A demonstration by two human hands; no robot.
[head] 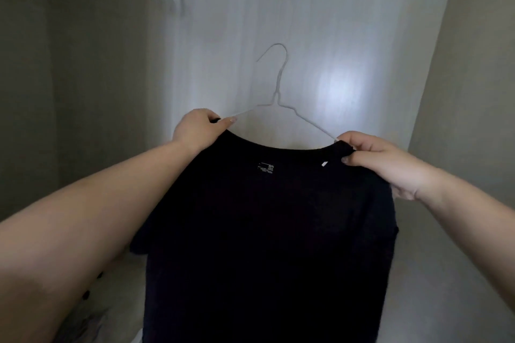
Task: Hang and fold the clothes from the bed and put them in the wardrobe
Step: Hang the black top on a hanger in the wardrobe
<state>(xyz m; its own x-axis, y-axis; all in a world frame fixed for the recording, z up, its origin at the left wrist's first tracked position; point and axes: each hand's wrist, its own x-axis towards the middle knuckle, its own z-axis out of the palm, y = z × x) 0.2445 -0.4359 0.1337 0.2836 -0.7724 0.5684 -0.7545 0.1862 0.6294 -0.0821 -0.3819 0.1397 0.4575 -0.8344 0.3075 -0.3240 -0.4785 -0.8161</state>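
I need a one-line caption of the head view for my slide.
Both hands, left and right, hold a black T-shirt on a white wire hanger inside the wardrobe.

- One head-worn camera looked forward and slightly down, close on both raised forearms.
- It faced the wardrobe's pale back wall [306,22] at near range.

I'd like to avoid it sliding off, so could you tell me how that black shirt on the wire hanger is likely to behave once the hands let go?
The black shirt drapes limply, so it is probably floppy and light. The thin wire hanger offers little grip, so the shirt may slip. The left hand and right hand both pinch its shoulders.
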